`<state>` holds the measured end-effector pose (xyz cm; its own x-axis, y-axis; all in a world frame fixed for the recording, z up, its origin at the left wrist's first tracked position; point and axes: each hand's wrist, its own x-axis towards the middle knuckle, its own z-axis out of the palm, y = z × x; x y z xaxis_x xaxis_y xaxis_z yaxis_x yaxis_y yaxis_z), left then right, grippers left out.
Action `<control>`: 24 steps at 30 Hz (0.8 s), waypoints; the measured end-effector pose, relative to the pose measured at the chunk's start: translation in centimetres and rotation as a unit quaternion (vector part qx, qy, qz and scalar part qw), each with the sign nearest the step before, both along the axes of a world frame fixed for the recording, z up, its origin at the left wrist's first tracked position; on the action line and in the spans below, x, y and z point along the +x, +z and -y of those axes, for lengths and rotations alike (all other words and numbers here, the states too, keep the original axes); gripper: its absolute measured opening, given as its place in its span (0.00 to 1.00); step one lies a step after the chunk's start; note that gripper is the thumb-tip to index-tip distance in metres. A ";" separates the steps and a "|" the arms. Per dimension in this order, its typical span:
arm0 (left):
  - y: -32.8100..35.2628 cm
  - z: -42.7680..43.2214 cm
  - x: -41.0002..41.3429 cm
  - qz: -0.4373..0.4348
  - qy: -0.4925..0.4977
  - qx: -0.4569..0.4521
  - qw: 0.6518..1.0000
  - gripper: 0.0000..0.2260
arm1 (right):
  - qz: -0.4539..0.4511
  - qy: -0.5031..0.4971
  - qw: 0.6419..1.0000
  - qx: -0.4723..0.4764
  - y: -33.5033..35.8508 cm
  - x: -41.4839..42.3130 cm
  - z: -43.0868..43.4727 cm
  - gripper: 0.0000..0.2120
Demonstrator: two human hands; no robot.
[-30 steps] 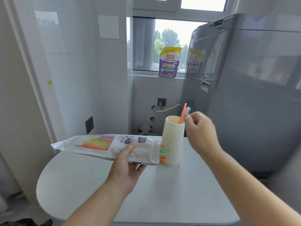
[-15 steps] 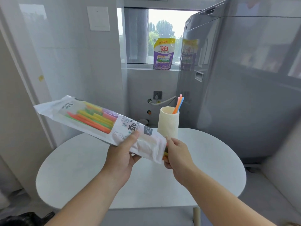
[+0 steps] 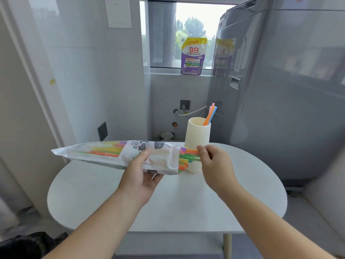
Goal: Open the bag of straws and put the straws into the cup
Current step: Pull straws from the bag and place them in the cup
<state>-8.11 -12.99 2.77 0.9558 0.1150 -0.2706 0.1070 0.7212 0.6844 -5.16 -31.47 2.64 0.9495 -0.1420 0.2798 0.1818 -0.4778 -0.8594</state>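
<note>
My left hand (image 3: 143, 174) grips the plastic bag of straws (image 3: 104, 153) from below, holding it nearly level above the table, open end to the right. Several coloured straw ends (image 3: 186, 159) stick out of that opening. My right hand (image 3: 214, 163) pinches an orange and a green straw at their tips, right in front of the cup. The cream ribbed cup (image 3: 197, 135) stands upright on the white table (image 3: 186, 202), with a few straws (image 3: 210, 114) leaning out of it to the right.
A grey washing machine (image 3: 280, 90) stands close behind the table on the right. A purple detergent pouch (image 3: 193, 57) sits on the window sill. Tiled wall with a socket (image 3: 102, 130) is at the left. The table's front edge is near my arms.
My right hand left the cup, came down to the bag's open end and took hold of straw tips. The bag, tilted half a second ago, has levelled out and sits lower.
</note>
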 end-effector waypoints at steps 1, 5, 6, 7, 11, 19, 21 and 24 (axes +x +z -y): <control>0.1 -0.1 0.0 -0.002 0.006 -0.001 1.000 0.04 | -0.005 -0.005 1.000 0.010 0.1 0.1 0.2 0.19; 0.5 -0.2 -0.1 -0.003 0.020 -0.010 1.000 0.03 | -0.072 0.022 0.979 0.189 0.4 -0.1 0.8 0.18; 0.5 -0.2 -0.1 -0.002 0.018 -0.011 1.000 0.03 | -0.095 0.040 0.967 0.234 0.6 -0.3 0.8 0.18; 0.5 0.0 -0.2 -0.002 0.015 -0.011 1.000 0.02 | -0.111 0.053 0.959 0.255 0.8 -0.5 0.7 0.17; 0.6 0.3 -0.4 0.000 0.006 -0.008 1.000 0.03 | -0.117 0.062 0.956 0.262 1.1 -0.5 0.1 0.15; 0.4 -0.7 -0.1 0.005 0.025 -0.023 0.999 0.05 | -0.085 0.021 0.950 0.300 1.0 -0.3 1.3 0.13; 0.3 -0.6 0.0 0.005 0.023 -0.027 0.999 0.06 | -0.087 0.013 0.944 0.319 0.9 -0.3 1.2 0.17; 0.4 -0.4 -0.1 0.009 0.023 -0.035 0.999 0.06 | -0.091 -0.017 0.925 0.368 0.5 -0.6 0.5 0.23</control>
